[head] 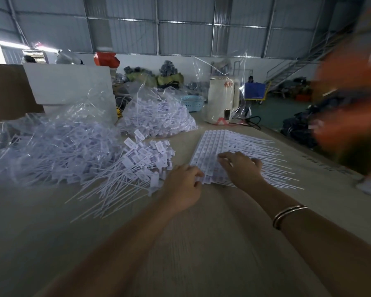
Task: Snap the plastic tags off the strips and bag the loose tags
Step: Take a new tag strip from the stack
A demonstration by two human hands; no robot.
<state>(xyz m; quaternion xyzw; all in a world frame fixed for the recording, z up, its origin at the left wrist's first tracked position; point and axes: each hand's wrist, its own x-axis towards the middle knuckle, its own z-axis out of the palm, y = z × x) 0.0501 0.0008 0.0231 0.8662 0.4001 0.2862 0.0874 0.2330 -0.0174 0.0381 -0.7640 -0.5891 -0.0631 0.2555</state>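
— How are the hands placed?
— The right hand is laid flat, fingers spread, on the strips at centre frame on the bench. The strips' near-left edge is pinched by the left hand, fingers curled.
— And the loose tags?
— Piled left of centre; bags are seen beyond.

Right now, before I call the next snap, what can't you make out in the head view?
- Left hand: its curled fingertips hide the strip edge, so the grip is unclear.
- Stacked strips: the right hand covers the near part.
- Printing on the loose tags: too small.
- Orange shape at right: motion-blurred, cut by the frame.
- Bag of tags: glare hides its contents' count.
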